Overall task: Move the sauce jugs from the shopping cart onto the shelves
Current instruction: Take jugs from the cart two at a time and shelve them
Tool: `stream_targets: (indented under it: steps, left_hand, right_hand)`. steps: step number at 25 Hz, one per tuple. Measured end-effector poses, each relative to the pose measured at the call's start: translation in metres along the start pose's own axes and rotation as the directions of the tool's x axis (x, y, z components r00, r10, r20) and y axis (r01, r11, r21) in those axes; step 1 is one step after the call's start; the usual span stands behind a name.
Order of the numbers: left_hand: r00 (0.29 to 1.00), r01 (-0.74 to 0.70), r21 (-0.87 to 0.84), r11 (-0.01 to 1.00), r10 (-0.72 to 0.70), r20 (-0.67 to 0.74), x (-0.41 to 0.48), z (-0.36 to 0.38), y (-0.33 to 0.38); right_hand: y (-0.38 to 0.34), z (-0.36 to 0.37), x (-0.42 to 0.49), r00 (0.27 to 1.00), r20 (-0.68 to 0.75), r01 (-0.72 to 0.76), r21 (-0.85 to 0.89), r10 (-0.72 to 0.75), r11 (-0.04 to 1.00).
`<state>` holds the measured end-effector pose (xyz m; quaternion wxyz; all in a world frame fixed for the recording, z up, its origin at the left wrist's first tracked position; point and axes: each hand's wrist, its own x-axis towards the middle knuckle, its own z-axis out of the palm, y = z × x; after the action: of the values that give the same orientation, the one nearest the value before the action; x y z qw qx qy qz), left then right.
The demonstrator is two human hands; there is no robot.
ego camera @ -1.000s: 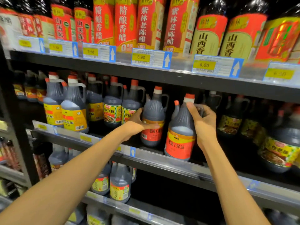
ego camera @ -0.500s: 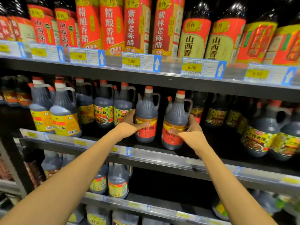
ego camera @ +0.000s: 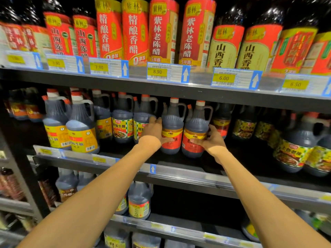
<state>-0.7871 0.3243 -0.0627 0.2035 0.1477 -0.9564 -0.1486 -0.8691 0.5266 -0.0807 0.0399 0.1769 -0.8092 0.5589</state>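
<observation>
Two dark sauce jugs with red and yellow labels stand side by side on the middle shelf (ego camera: 179,171). My left hand (ego camera: 155,132) grips the left jug (ego camera: 172,122) round its lower body, thumb across the label. My right hand (ego camera: 210,141) holds the right jug (ego camera: 197,124) at its base, thumb on the red label and fingers behind it. Both jugs are upright with their handles to the right. The shopping cart is out of view.
Jugs with yellow labels (ego camera: 81,127) and checkered labels (ego camera: 122,122) stand left of my hands; green-labelled jugs (ego camera: 293,147) stand at the right. Tall red vinegar bottles (ego camera: 163,31) fill the top shelf behind price tags (ego camera: 157,72). More jugs (ego camera: 138,203) sit on the lower shelf.
My right hand slid from the right jug's handle down to its base and set the jug deeper on the shelf beside the left one. My left hand stayed on the left jug.
</observation>
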Motion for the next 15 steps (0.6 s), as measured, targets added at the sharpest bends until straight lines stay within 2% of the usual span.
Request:
stream_targets:
  steps: [6, 10, 15]
  left_hand:
    - [0.998, -0.026, 0.233, 0.972, 0.037, -0.043, 0.008, -0.007, 0.016]
    - [0.993, -0.09, 0.421, 0.903, 0.116, -0.037, 0.013, -0.014, 0.02]
    - [0.988, -0.136, 0.485, 0.864, 0.154, 0.003, 0.017, -0.023, 0.026]
  right_hand:
    - [0.001, 0.016, 0.008, 0.995, -0.083, -0.052, -0.035, 0.049, 0.998]
    - [0.003, 0.02, 0.013, 0.995, -0.092, -0.041, -0.037, 0.037, 0.998]
    - [0.004, 0.023, 0.018, 0.996, -0.083, -0.033, -0.064, 0.027, 0.997]
